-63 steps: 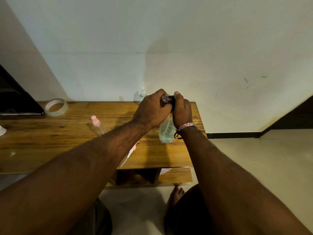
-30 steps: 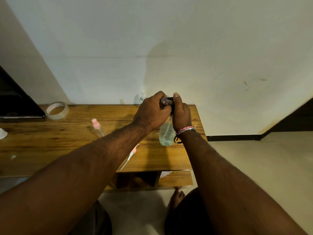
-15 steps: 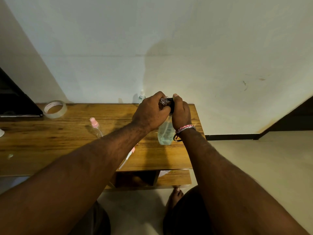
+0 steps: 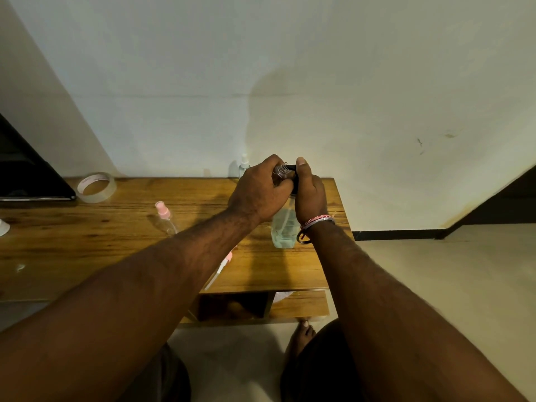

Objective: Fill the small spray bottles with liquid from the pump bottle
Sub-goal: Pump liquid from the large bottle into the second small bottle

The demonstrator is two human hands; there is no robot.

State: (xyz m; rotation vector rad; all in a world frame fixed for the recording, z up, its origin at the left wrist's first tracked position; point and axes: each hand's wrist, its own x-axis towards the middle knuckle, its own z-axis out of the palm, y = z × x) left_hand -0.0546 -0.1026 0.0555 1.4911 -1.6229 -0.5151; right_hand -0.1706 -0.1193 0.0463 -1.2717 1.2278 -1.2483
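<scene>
A clear pump bottle (image 4: 282,227) with pale green liquid stands near the right end of the wooden table (image 4: 87,236). My right hand (image 4: 309,195) grips its black pump head, thumb on top. My left hand (image 4: 259,190) holds a small clear spray bottle (image 4: 280,171) with its open mouth against the pump's spout. A small spray bottle with a pink cap (image 4: 164,216) stands on the table to the left. A loose pink spray cap with its tube (image 4: 219,269) lies partly under my left forearm. Another small clear spray bottle (image 4: 244,165) stands against the wall.
A roll of clear tape (image 4: 96,187) lies at the back left beside a dark flat device (image 4: 26,172). A white object (image 4: 3,227) shows at the left edge. The table's right edge is close to the pump bottle. A lower shelf (image 4: 298,304) and my foot (image 4: 301,332) are below.
Both hands have stayed on the pump head and small bottle with barely any shift; only the camera view has drifted slightly.
</scene>
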